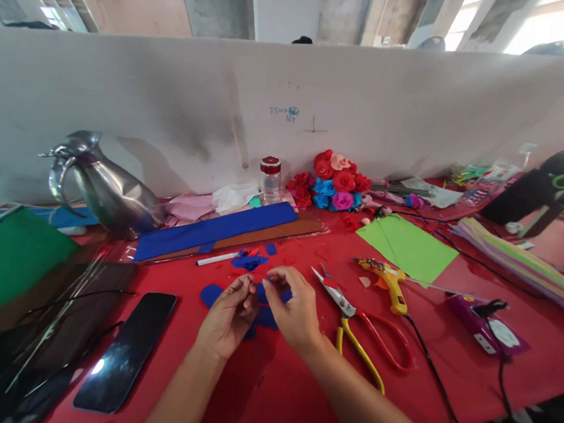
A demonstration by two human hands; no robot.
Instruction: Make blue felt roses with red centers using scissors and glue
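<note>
I'm keeping my eye on the fingertips. My left hand point(234, 309) is curling tight, thumb against fingers, and seems to be pinching a small red piece point(260, 277). My right hand point(293, 308) is bending in from the right, thumb and forefinger coming close to each other; I'm not managing to tell whether it is gripping the other end. The piece is sitting right in the gap, just above the surface point(270, 395), its long axis apparently running left to right, so neither hand is standing clearly nearer; they're facing each other across it.

Just below, blue petal-like pieces point(267, 317) are lying under and between the hands, with another blue piece point(211, 295) poking out left. On the far side, a dark blue cluster point(250, 261) is resting beside a white pen point(216, 259).

Moving outward, the scissors point(345, 304) are lying near the right hand, the closer of the two, blades pointing far and left, handles spreading near and right. Farther right, a yellow glue gun point(393, 290) is lying by a green sheet point(407, 245). Over on the left, well apart from the left hand, a phone point(126, 352) is lying face up.
</note>
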